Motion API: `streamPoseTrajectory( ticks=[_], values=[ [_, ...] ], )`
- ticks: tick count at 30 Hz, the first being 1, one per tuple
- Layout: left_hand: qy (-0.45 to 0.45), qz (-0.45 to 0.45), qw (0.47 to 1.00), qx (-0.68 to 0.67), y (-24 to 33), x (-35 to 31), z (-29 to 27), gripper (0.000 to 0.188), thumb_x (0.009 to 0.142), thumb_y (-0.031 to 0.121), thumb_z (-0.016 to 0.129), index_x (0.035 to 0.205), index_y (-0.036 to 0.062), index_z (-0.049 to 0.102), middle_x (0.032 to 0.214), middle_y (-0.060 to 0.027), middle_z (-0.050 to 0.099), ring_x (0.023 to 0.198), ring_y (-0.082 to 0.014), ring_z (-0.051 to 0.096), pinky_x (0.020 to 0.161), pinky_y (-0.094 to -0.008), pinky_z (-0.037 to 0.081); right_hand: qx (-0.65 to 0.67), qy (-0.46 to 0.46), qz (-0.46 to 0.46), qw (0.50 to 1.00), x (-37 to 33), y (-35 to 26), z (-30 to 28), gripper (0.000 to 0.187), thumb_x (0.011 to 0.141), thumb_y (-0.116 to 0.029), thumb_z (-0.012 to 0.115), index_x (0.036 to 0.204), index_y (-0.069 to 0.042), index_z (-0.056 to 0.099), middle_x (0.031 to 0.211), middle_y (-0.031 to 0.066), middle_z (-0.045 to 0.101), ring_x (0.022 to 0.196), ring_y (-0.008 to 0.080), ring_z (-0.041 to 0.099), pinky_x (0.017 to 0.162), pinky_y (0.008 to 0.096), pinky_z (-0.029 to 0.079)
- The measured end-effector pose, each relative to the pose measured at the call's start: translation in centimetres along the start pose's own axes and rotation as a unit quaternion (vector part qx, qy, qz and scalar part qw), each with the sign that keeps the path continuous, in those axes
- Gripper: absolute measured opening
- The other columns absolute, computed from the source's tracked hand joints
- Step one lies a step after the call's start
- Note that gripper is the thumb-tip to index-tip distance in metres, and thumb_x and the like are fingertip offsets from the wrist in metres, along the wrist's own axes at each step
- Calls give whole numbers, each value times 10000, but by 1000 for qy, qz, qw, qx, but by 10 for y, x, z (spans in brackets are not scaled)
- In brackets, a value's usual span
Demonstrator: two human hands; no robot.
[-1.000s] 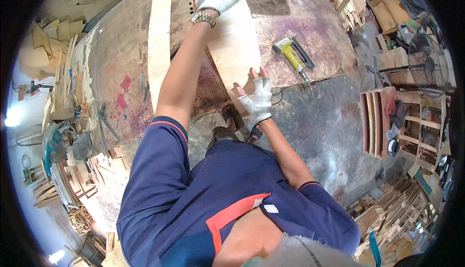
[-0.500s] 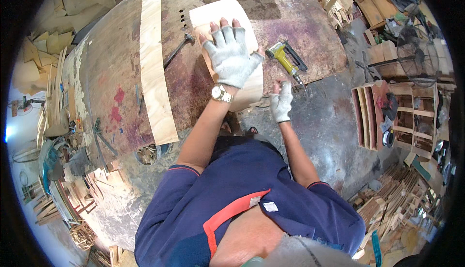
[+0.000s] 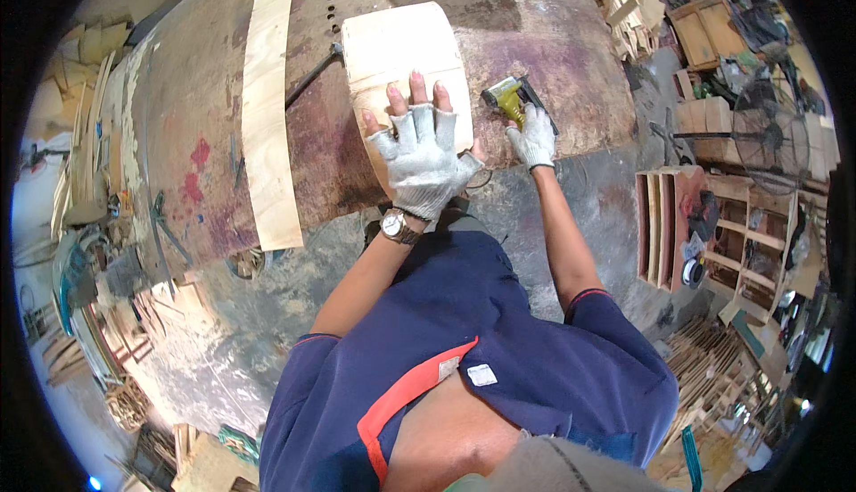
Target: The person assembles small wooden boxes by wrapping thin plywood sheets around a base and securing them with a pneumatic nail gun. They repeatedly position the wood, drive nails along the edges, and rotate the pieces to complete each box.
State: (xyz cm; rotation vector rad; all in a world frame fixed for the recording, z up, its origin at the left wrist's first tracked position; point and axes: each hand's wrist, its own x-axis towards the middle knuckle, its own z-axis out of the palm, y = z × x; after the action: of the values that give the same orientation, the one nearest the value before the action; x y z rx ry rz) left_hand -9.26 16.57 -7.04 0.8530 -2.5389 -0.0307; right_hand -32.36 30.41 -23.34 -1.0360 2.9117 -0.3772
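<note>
While the left hand (image 3: 423,153) lies flat on the pale wooden panel (image 3: 404,41), palm down with fingers and thumb spread wide, the right hand (image 3: 533,140) is at the handle of the yellow-green nail gun (image 3: 506,99), at 2 o'clock from the left. Right fingertips are hidden; cannot tell how tightly they close.

Change from half a second ago: right hand then clear of the nail gun, nearer the wearer; now on it. Left hand now sits lower on the panel, leaving more of the far end bare (the camera view has shifted somewhat too).

Orientation: panel rests on the worktable (image 3: 553,46), straight ahead of the wearer; long axis runs from just short of 12 o'clock to just short of 6, rounded far end outward. Nail gun lies on its side, head toward 10. Hammer (image 3: 312,77) and long wooden strip (image 3: 267,99): both toward 10 from left hand.
</note>
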Motion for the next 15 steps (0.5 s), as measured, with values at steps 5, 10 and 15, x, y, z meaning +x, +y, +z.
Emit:
streamPoseTrajectory(
  ticks=[5,10,15],
  values=[
    [20,1,999,28,2,-21,-5,935,805,654,669,1577,155,499,1707,-174,334,1604,-433,199,1243,-735,83,-52,-81,-26,995,34,7,22,702,757,-315,824,1355,-87,535,1214,196,674,1159,387,639,977,509,513],
    [16,-13,999,50,8,-36,-9,894,797,633,684,1576,233,509,1701,-135,356,1613,-388,199,1254,-714,102,46,-173,31,983,55,-3,14,737,755,-281,819,1373,-53,488,1139,248,725,1071,430,708,906,527,550],
    [24,-25,999,21,13,-44,-5,868,828,579,631,1612,254,448,1708,-141,333,1593,-416,240,1225,-770,134,178,-114,30,977,37,-15,-69,593,826,-304,785,1299,5,605,1142,255,753,1082,426,727,908,483,569]
  ],
)
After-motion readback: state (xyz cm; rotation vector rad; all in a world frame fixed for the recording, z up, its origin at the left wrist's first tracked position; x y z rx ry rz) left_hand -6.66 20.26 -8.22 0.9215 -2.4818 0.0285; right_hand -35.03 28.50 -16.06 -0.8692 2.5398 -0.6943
